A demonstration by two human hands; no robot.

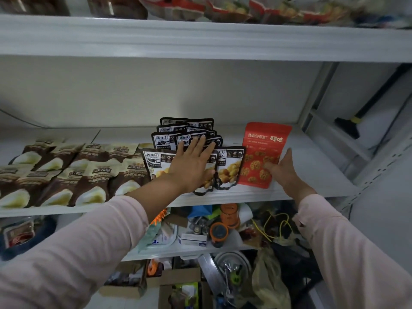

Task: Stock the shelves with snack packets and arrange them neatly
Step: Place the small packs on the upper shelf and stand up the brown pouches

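Snack packets: I saw black-edged packets (165,141) standing in rows on the middle shelf (312,166), brown packets (93,175) lying to their left.
Red packet: a red pouch (260,152) stood upright just right of the black-edged rows.
Left hand: my left hand (191,161) lay flat on the black-edged packets, fingers spread wide, gripping nothing.
Right hand: my right hand (283,168) held the red pouch at its lower right edge, thumb on the front, the other fingers behind.
Lower shelf: mixed clutter (223,226) lay below.
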